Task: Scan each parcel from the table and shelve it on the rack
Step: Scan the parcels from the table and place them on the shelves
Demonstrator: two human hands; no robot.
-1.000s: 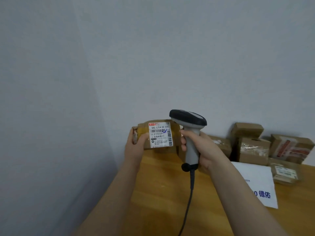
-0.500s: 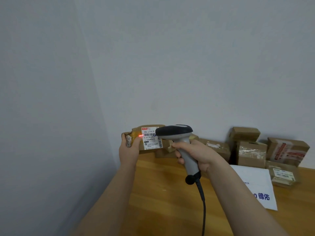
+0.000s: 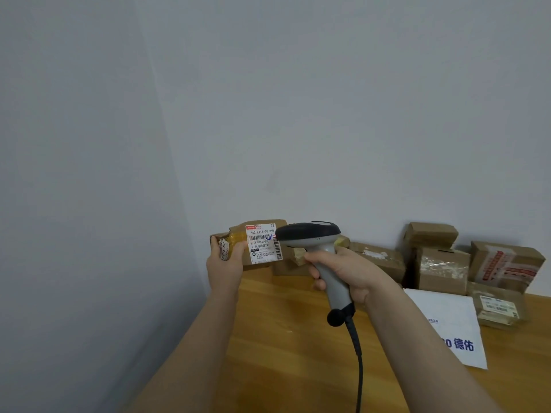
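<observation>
My left hand (image 3: 224, 262) grips a small brown cardboard parcel (image 3: 262, 244) by its left end, held above the table's left corner with its white shipping label facing me. My right hand (image 3: 343, 271) holds the grey handle of a barcode scanner (image 3: 310, 234), whose dark head points left at the label's right edge and covers a little of it. The scanner's black cable hangs down toward the bottom of the view. The rack is out of sight.
A wooden table (image 3: 283, 353) stands in the corner of two grey walls. Several brown parcels (image 3: 441, 269) are piled along the back wall on the right. A white mailer (image 3: 450, 326) with blue print lies flat in front of them.
The scanner head swung left onto the label, showed a red light half a second ago, and that light is now gone. The parcel dropped slightly and stays in my left hand.
</observation>
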